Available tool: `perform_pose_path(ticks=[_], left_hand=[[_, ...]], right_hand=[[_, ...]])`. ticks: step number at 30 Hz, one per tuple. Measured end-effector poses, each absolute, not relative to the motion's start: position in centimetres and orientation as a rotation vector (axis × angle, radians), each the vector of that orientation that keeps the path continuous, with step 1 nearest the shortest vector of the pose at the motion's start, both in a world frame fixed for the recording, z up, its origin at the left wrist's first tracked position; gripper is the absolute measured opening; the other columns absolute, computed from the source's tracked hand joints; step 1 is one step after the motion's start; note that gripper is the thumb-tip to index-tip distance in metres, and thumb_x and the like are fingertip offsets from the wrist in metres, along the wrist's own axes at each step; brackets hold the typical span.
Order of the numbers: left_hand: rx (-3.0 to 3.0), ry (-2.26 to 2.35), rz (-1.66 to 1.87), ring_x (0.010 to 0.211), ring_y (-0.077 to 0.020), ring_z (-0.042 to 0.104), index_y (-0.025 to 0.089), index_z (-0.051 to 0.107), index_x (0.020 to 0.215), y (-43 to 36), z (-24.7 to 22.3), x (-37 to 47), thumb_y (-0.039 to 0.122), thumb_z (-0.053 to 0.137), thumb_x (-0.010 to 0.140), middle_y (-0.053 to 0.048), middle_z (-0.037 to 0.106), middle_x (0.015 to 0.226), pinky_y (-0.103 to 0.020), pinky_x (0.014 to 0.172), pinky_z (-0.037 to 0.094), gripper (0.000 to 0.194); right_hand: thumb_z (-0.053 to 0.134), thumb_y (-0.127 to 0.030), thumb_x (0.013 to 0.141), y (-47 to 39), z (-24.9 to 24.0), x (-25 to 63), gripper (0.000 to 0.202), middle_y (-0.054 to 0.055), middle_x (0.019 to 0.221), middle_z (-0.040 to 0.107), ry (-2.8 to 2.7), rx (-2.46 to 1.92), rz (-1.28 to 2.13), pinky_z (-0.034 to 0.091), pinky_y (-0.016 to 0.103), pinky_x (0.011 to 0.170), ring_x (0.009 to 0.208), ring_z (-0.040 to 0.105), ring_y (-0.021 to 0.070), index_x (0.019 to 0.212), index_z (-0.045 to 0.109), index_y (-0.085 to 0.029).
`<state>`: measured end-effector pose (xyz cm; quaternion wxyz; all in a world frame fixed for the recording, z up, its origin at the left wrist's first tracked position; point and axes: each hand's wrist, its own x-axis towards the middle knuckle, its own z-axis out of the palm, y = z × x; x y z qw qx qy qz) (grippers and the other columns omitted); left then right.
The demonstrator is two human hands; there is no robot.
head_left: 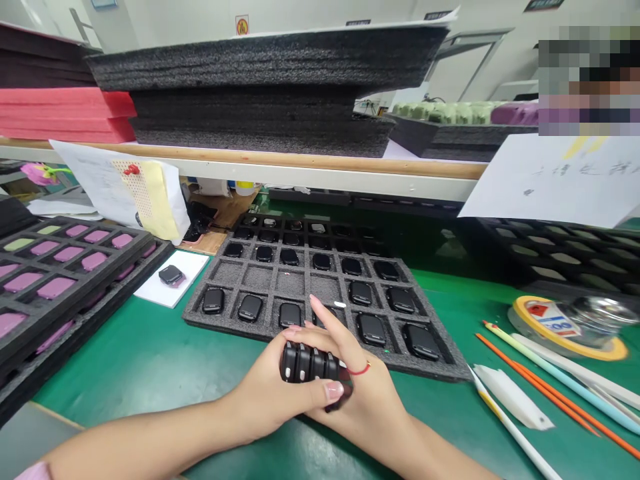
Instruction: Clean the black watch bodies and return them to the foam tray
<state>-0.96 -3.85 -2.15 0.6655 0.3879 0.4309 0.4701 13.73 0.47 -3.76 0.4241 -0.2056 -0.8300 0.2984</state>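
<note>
Several black watches (303, 363), between left hand (273, 388), right hand (373, 387)

The watch bodies (303, 361) are looking like smooth black plastic, while the foam tray (290, 284) is showing a rough, matt grain. The green tabletop (215, 360) is gleaming smoothly.

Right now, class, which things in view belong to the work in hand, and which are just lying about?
Seem to belong:
stack of black watch-like devices, between the left hand and right hand
black foam tray, with more devices in its pockets

Seem to be lying about:
yellow tape roll, right
thin orange sticks, right
pink flower, far left
</note>
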Motion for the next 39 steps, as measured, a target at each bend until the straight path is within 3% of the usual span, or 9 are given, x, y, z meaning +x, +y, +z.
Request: perform_pose_path(ticks=[7,12,14,18,21,24,29,34,39], left_hand=[[0.978,0.950,1.047,0.102,-0.0254,0.064,0.020,0.053,0.103,-3.8,-2.3,-1.1,0.014,0.091,0.052,-0.005,0.066,0.105,-0.039,0.089,0.050,0.065],[0.988,1.054,1.037,0.099,-0.0267,0.068,0.019,0.057,0.106,-4.0,-2.8,-1.4,0.018,0.092,0.056,-0.006,0.070,0.105,-0.040,0.089,0.052,0.062],[0.936,1.014,1.026,0.094,-0.0269,0.071,0.019,0.055,0.110,-3.9,-3.2,-1.6,0.019,0.092,0.059,-0.008,0.073,0.105,-0.043,0.090,0.052,0.063],[0.714,0.949,0.970,0.093,-0.0269,0.074,0.021,0.050,0.124,-4.0,-3.0,-1.9,0.021,0.092,0.063,-0.011,0.076,0.105,-0.047,0.097,0.051,0.075],[0.586,0.884,0.922,0.098,-0.0299,0.074,0.022,0.043,0.137,-4.3,-2.2,-2.1,0.024,0.092,0.065,-0.013,0.074,0.112,-0.051,0.103,0.049,0.087],[0.558,0.827,0.880,0.103,-0.0315,0.073,0.025,0.039,0.142,-4.4,-1.8,-2.3,0.029,0.093,0.064,-0.015,0.071,0.122,-0.049,0.104,0.048,0.095],[0.693,0.867,0.897,0.089,-0.0272,0.074,0.026,0.042,0.134,-4.3,-3.0,-1.9,0.029,0.097,0.055,-0.013,0.075,0.109,-0.043,0.090,0.054,0.096],[0.857,1.039,0.911,0.084,-0.0292,0.073,0.030,0.045,0.131,-4.5,-4.2,-1.4,0.029,0.095,0.053,-0.009,0.074,0.100,-0.044,0.080,0.056,0.093],[0.897,1.179,0.865,0.091,-0.0339,0.073,0.030,0.050,0.125,-5.2,-4.3,-1.3,0.027,0.092,0.052,-0.007,0.075,0.099,-0.046,0.084,0.055,0.085]], right_hand=[[0.071,-0.017,0.082,0.6,-4.3,14.1,0.092,0.009,0.143,0.059,-2.068,-0.561,0.937,0.048,0.041,0.112,0.125,0.063,0.0240,0.157,0.019,-0.027],[0.082,-0.029,0.077,-1.3,-4.1,15.6,0.114,0.013,0.155,0.044,-2.188,-0.667,0.787,0.042,0.046,0.115,0.143,0.043,0.0273,0.160,0.004,-0.027],[0.083,-0.040,0.077,-2.0,-3.6,17.2,0.112,0.015,0.159,0.038,-2.273,-0.741,0.660,0.042,0.047,0.115,0.145,0.040,0.0291,0.160,0.009,-0.025],[0.053,-0.037,0.098,-1.3,-2.4,23.1,0.041,0.005,0.128,0.071,-2.359,-1.277,0.249,0.058,0.037,0.097,0.114,0.069,0.0230,0.137,0.057,-0.029],[0.047,-0.033,0.098,0.6,-2.0,29.4,0.032,0.009,0.093,0.080,-2.216,-1.693,0.037,0.062,0.041,0.073,0.082,0.077,0.0295,0.110,0.074,-0.021],[0.056,-0.027,0.091,2.4,-2.2,34.9,0.023,0.009,0.062,0.073,-2.088,-2.026,-0.083,0.055,0.038,0.051,0.056,0.071,0.0292,0.091,0.076,-0.016],[0.063,-0.032,0.096,4.0,-3.8,37.8,0.017,0.002,0.086,0.073,-2.064,-2.203,0.025,0.058,0.032,0.072,0.074,0.069,0.0144,0.092,0.069,-0.017],[0.063,-0.033,0.097,5.8,-5.5,36.6,0.019,0.005,0.104,0.070,-2.027,-2.197,0.146,0.058,0.037,0.080,0.089,0.069,0.0175,0.105,0.067,-0.016],[0.064,-0.032,0.096,7.3,-4.1,37.6,0.023,0.004,0.102,0.069,-1.812,-2.103,0.223,0.058,0.035,0.075,0.083,0.069,0.0166,0.112,0.064,-0.015]])
